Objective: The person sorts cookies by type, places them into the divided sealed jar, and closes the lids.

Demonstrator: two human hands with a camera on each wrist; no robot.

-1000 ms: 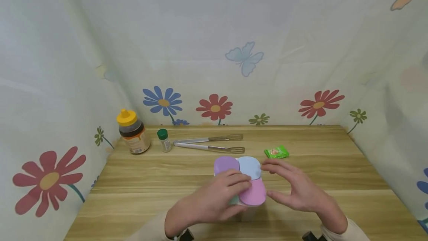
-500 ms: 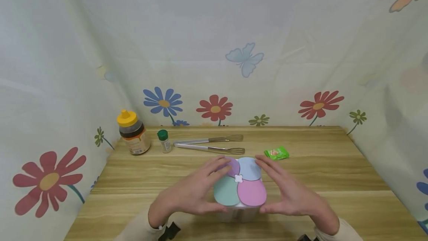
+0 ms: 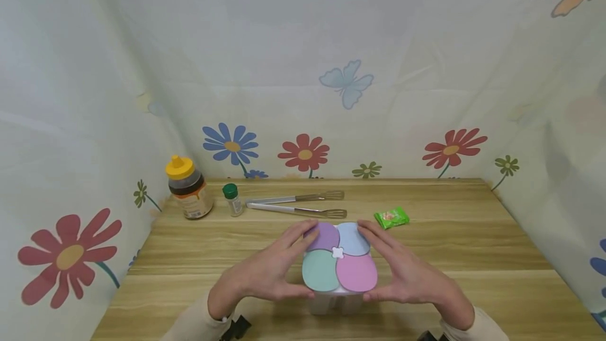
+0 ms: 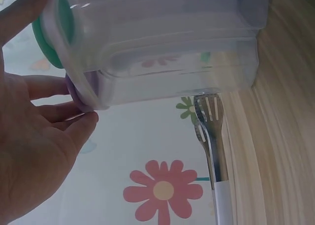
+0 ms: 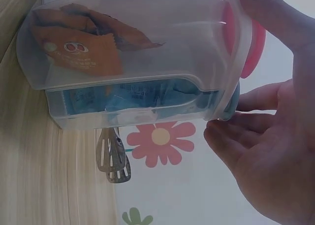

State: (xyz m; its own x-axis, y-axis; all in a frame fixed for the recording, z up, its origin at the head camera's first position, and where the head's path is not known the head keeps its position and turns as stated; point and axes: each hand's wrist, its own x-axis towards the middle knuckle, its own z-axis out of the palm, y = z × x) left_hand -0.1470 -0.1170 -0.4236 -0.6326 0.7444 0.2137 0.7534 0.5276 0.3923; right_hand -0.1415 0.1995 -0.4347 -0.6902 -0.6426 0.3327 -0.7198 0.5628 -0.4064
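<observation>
A clear plastic storage container (image 3: 322, 304) stands upright on the table, topped by a lid of four petal-shaped flaps in purple, blue, green and pink (image 3: 357, 272). My left hand (image 3: 267, 275) holds the lid's left edge, thumb at the front and fingers at the back. On the opposite side my right hand (image 3: 411, 277) grips the lid's rim the same way. Through the wall, the right wrist view shows orange packets (image 5: 83, 57) and blue packets (image 5: 133, 94) in separate compartments. In the left wrist view, the container's near compartments (image 4: 172, 52) look see-through.
Behind the container lie metal tongs (image 3: 274, 207) with slotted ends. To their left stand a green-capped shaker (image 3: 234, 204) and a yellow-capped bottle (image 3: 191, 199) of dark contents. A green packet (image 3: 392, 217) lies at the back right. Flowered cloth (image 3: 303, 67) encloses the table.
My left hand has moved off the top of the lid to its left edge, uncovering the flaps. My right hand has come in against the right edge. The container has stayed in place.
</observation>
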